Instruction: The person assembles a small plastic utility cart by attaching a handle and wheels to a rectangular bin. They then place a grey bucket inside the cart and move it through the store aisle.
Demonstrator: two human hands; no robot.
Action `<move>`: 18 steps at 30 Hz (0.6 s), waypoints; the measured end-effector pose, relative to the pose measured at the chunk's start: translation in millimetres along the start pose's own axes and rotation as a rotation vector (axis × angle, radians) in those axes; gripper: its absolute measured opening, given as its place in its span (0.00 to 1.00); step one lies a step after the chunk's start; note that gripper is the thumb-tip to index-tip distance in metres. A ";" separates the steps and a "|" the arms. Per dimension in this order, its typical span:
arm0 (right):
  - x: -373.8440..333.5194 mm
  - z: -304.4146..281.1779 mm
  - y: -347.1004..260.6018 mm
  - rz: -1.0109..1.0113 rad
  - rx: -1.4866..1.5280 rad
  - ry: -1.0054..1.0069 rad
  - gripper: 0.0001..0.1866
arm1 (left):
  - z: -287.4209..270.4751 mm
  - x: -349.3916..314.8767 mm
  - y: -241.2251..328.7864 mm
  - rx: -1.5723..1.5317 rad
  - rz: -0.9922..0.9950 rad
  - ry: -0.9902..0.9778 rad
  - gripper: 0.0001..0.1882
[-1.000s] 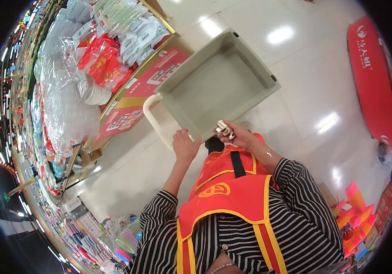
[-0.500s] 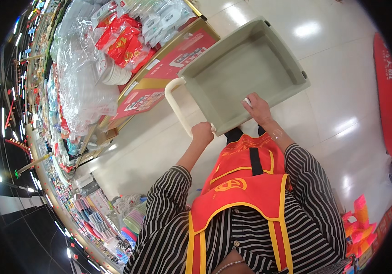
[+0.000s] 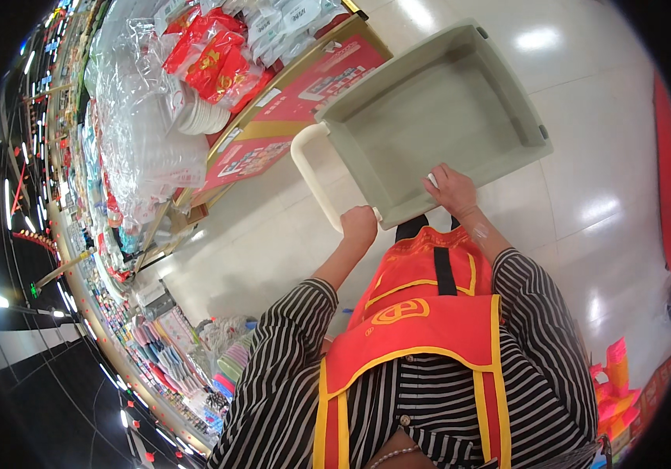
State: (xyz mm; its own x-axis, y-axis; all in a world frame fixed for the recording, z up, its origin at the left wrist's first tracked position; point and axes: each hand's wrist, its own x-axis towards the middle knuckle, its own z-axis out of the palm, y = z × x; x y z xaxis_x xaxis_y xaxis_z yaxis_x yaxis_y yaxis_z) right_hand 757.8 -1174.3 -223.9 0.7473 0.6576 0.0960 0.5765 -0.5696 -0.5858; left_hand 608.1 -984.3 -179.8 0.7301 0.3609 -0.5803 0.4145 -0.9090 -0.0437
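Observation:
In front of me is a grey-green rectangular plastic bin [image 3: 437,109] with raised walls and dark corner fittings; its open inside faces me. A cream-coloured handle [image 3: 308,160] loops out from its left side. My left hand [image 3: 360,224] is closed around the near end of that handle, by the bin's near left corner. Over the near part of the bin is my right hand [image 3: 454,190], fingers curled and pinching a small white wad [image 3: 432,180], mostly hidden by the fingers. Whether this hand touches the bin floor, I cannot tell.
A display stand [image 3: 288,102] heaped with red packets [image 3: 218,59] and clear plastic-wrapped goods [image 3: 148,117] stands close on the left. Shiny pale floor tiles [image 3: 577,187] lie around the bin. A red panel [image 3: 670,172] is at the far right; stocked shelves line the left.
The bin and both hands sit slightly farther right in the view, and the display stand has shifted right too. Both hands keep their grip.

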 end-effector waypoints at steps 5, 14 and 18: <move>4.3 0.6 -2.4 -0.023 -0.057 0.040 0.14 | -6.0 4.3 -0.3 0.010 -0.021 -0.015 0.08; 7.0 2.8 -3.2 -0.013 -0.045 0.024 0.14 | -4.9 9.7 -0.8 0.012 -0.069 -0.032 0.08; 6.7 2.8 -0.8 -0.038 -0.053 0.030 0.15 | -2.2 9.4 1.2 0.010 -0.061 -0.006 0.09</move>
State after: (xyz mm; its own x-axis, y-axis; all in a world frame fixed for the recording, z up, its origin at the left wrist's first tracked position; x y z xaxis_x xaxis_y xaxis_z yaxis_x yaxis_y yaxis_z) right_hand 761.4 -1168.0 -225.0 0.7338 0.6643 0.1422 0.6208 -0.5707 -0.5376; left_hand 616.6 -981.5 -183.5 0.7000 0.4147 -0.5813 0.4529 -0.8872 -0.0876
